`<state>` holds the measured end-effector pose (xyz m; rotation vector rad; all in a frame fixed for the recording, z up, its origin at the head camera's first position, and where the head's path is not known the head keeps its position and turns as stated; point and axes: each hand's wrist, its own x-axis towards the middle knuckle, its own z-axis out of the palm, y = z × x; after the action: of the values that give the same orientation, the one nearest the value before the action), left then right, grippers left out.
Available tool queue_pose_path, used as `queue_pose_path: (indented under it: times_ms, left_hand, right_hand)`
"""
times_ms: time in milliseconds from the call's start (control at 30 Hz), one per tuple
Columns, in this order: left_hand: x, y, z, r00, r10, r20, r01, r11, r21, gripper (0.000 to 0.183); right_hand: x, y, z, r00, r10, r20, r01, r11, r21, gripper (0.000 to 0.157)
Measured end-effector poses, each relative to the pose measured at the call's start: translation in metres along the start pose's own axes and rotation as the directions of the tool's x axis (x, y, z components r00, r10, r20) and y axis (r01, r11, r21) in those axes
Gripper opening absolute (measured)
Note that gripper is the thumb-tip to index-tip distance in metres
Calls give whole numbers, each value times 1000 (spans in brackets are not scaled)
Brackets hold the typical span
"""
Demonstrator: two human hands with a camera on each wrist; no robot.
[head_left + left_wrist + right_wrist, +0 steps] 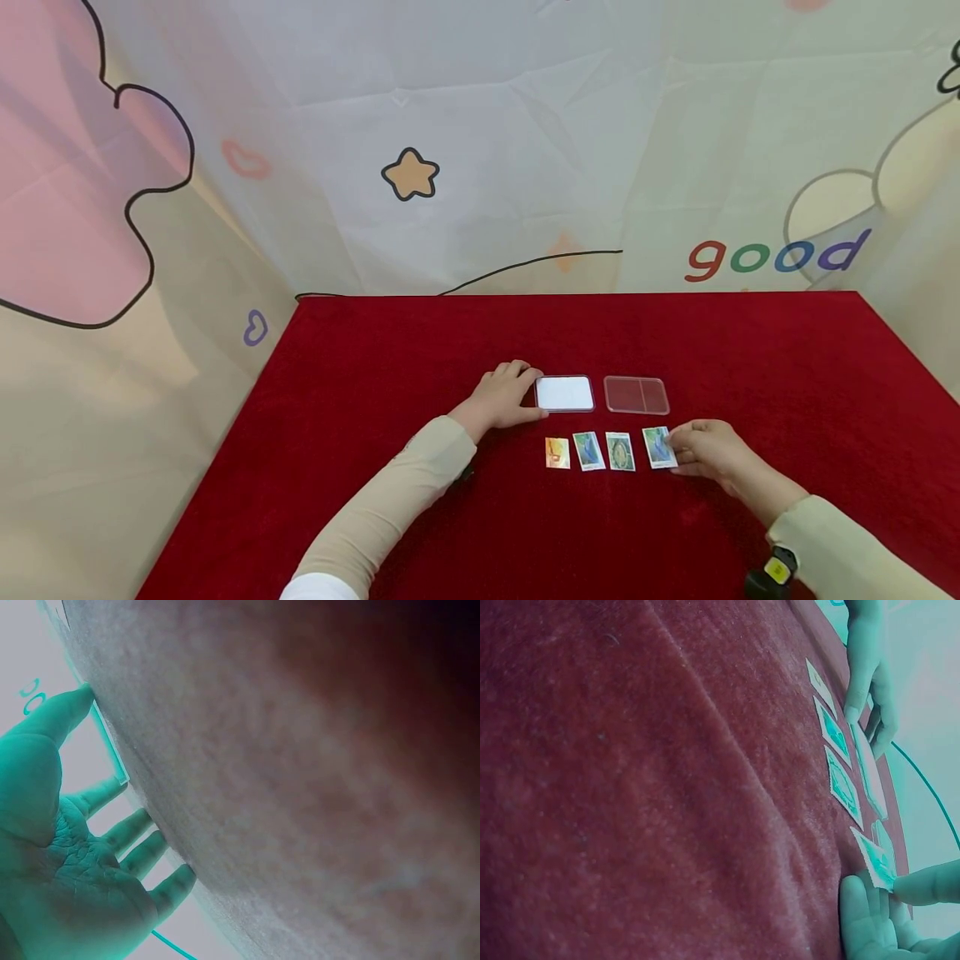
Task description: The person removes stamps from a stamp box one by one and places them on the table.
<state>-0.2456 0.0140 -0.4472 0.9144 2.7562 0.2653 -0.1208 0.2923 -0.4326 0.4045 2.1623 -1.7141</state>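
Note:
My right hand (707, 450) pinches a blue-green postage stamp (657, 447) by its right edge, with the thumb on its face in the right wrist view. Three more stamps lie in a row to its left: a green one with an oval design (620, 452), a blue one (588, 451) and a smaller orange one (557, 452). My left hand (504, 395) rests at the left side of a flat case with a white inside (565, 393), thumb and index finger spread to its two left corners. Its fingers (139, 859) look straight in the left wrist view.
A transparent rectangular lid-like piece (636, 395) lies right of the white case, behind the stamps. Red cloth (420, 350) covers the table, whose far edge meets a printed backdrop (510, 167). A black device with a yellow label (777, 570) is worn at the right wrist.

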Motion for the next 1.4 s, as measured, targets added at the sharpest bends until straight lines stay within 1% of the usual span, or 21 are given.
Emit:
queue_pose_path:
  times_ms: [167,433,633,800,1000,1233,1400]
  left_hand:
    - [-1,-1,1,1000,-7,-3,7,1000,-5,63]
    - [-2,-1,7,1000,-13,15,14,1000,-13,64]
    - [-1,-2,6,1000,-11,-1,11,1000,-1,63]
    - [0,-3,4,1000,-10,-2,10,1000,0,63]
    - [2,-1,4,1000,-14,3,14,1000,7,63]
    - [2,-1,5,1000,-13,5,13,1000,13,63]
    - [4,-3,5,1000,-13,4,13,1000,19,64]
  right_hand:
    - [2,0,1,1000,-2,-5,2,1000,-5,21]
    - [-1,4,5,1000,4,-17,-5,999,-40,21]
    - [0,2,6,1000,-17,-18,16,998,-58,20]
    - [0,-1,6,1000,-6,-26,4,998,-64,20]
    - [-2,-2,6,999,17,-32,-18,999,-45,25]
    - [-4,-3,4,1000,22,-1,-22,998,-63,30]
    - [-5,-3,2,1000,17,26,-16,999,-51,34]
